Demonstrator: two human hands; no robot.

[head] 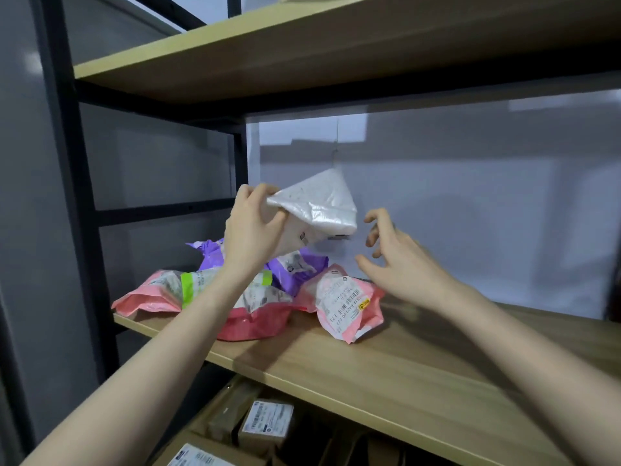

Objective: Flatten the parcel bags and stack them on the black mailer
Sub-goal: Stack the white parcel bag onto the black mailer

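My left hand point(253, 225) grips the left edge of a white parcel bag point(321, 208) and holds it up above the shelf. My right hand point(393, 260) hovers just right of that bag, fingers spread, touching nothing. Below them a heap of crumpled bags lies on the wooden shelf point(386, 361): a purple bag point(295, 269), a large pink bag with a green stripe point(174, 290) and a smaller pink bag with a white label point(346, 302). No black mailer is visible.
A white back panel point(470, 213) closes the rear of the shelf. A black metal upright point(72, 183) stands at the left. Another wooden shelf point(302, 45) sits overhead. Labelled cardboard boxes point(265, 425) fill the level below. The shelf board extends to the right.
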